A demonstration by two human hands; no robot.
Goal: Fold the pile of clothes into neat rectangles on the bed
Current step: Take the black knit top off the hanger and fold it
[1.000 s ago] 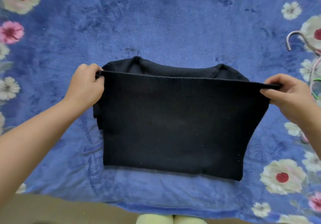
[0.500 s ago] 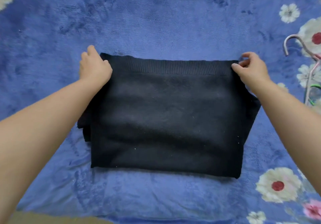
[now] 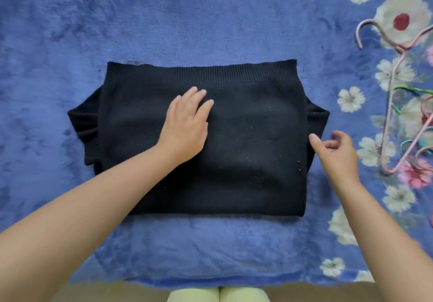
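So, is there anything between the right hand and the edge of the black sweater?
Nothing visible. The right hand hovers at the black sweater's right edge, with only bare blue blanket beneath. The hangers lie farther right, out of the way.

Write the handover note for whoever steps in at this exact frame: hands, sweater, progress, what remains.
Left hand: flat, fingers straight, pressing on the black sweater.
Right hand: loosely curled at the sweater's right edge, holding nothing.
Sweater lies folded in half on the blue floral blanket, ribbed hem on top at the far edge.
Left to do: sleeve parts stick out on both sides; tuck them in and likely fold again.
Hangers lie to the right.
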